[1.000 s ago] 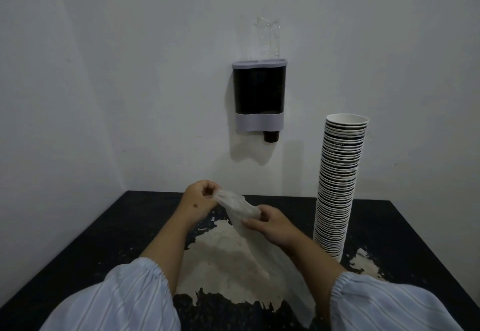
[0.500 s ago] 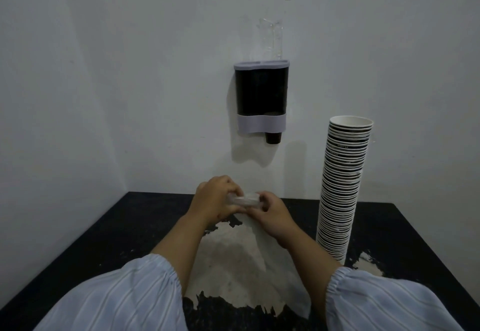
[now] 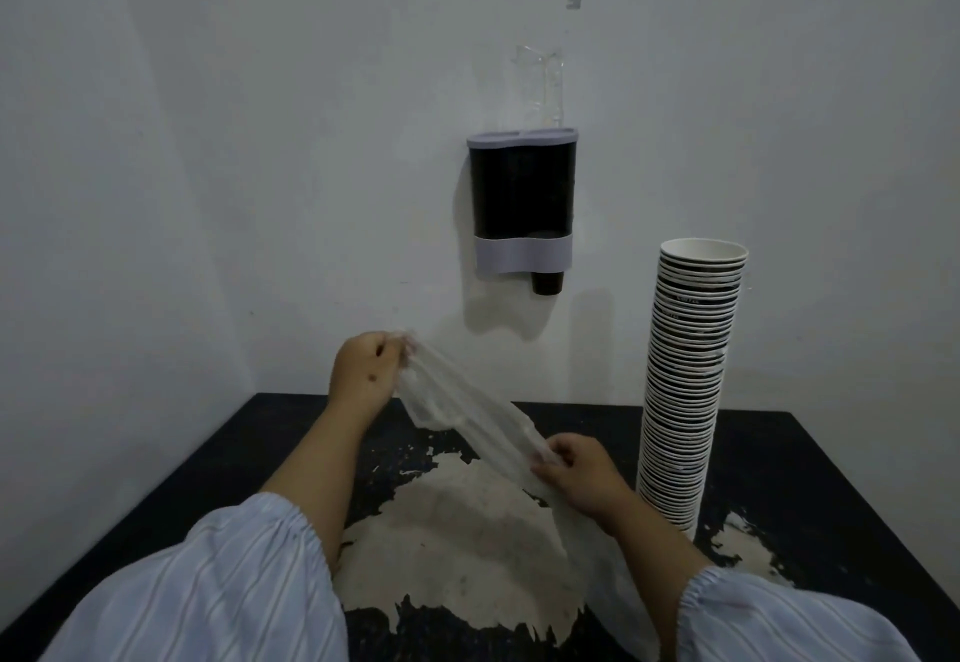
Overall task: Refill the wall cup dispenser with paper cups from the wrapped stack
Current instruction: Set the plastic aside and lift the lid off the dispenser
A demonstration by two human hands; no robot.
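Observation:
A clear plastic wrapper (image 3: pixel 467 417) stretches between my hands above the table. My left hand (image 3: pixel 363 370) pinches its upper end, raised near the wall. My right hand (image 3: pixel 576 474) grips it lower down, and the rest of the wrapper trails past my right forearm. A tall stack of paper cups (image 3: pixel 685 391) stands unwrapped and upright on the table, to the right of my right hand. The cup dispenser (image 3: pixel 522 204), dark with a grey lid and band, hangs on the wall, and one dark cup (image 3: pixel 546 282) pokes out of its bottom.
The black table (image 3: pixel 810 495) has a large pale worn patch in the middle. White walls meet in a corner at the left. A clear bracket (image 3: pixel 543 84) is fixed to the wall above the dispenser.
Half a second ago my hands were together with the wrapper bunched between them. Now they have pulled apart, left hand up and left, right hand down and right, stretching the wrapper.

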